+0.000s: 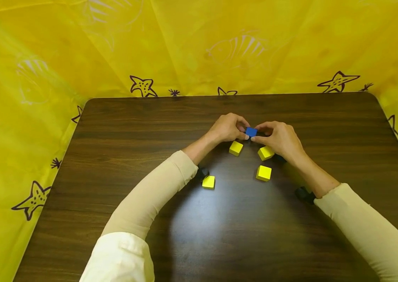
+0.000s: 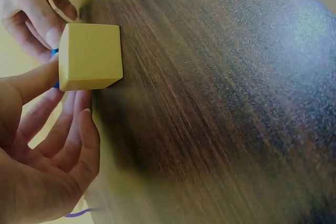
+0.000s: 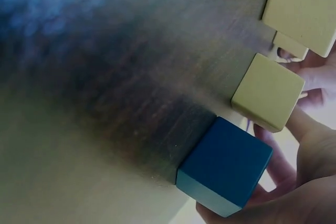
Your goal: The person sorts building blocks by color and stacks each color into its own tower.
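Both hands meet at a small blue block [image 1: 251,132] toward the far side of the table. My left hand [image 1: 226,127] pinches it from the left between thumb and fingers. From the other side my right hand [image 1: 283,139] grips it with thumb and forefinger. Only blue slivers [image 2: 54,53] of this block show in the left wrist view, behind a yellow cube [image 2: 90,56]. Just below the hands lie two yellow cubes, one near the left thumb [image 1: 236,148] and one by the right palm [image 1: 266,153]. A second blue cube [image 3: 226,166] stands beside the right hand.
Nearer the person sit two more yellow cubes, one at the right [image 1: 264,173] and one beside the left forearm [image 1: 208,182]. The dark wooden table [image 1: 131,129] has a yellow patterned cloth [image 1: 184,47] hanging around its back and sides.
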The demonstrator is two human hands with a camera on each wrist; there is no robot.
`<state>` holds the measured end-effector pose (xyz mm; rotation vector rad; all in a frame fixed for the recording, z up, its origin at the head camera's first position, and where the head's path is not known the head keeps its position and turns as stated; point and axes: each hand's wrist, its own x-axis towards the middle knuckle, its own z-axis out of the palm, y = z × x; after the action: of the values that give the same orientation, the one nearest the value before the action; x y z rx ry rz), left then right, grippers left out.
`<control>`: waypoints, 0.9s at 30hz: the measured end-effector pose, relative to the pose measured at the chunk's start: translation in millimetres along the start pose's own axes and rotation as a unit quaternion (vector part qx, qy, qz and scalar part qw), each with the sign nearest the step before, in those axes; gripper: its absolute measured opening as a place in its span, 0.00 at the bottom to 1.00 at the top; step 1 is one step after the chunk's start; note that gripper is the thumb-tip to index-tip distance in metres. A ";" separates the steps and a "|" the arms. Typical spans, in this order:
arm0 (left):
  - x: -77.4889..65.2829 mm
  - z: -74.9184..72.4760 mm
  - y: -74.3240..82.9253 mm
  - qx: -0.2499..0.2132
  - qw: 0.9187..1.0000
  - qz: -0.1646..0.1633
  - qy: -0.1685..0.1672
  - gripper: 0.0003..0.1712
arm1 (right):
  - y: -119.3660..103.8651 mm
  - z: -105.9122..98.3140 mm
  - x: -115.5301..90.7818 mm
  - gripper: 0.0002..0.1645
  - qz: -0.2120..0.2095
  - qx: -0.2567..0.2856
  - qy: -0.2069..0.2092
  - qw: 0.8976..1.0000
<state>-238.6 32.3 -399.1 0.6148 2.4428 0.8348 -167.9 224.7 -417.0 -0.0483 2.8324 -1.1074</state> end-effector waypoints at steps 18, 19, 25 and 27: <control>-2.9 -1.2 -5.2 -0.033 0.999 0.010 0.027 0.19 | 3.1 -3.5 1.8 0.28 0.007 0.009 -0.001 1.000; -3.2 -1.5 -4.7 -0.033 0.999 0.009 0.027 0.19 | 3.5 -4.1 1.9 0.27 0.006 0.010 0.000 1.000; -5.8 -4.4 -1.7 -0.037 0.999 0.010 0.025 0.20 | 2.8 -8.5 0.4 0.27 -0.003 0.022 0.007 1.000; -6.8 -5.9 -0.5 -0.041 0.999 0.016 0.024 0.20 | 2.4 -10.0 -0.2 0.27 -0.009 0.027 0.014 1.000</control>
<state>-236.8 25.6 -393.3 0.6109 2.4336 0.9674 -168.7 233.2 -411.3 -0.0539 2.8294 -1.1969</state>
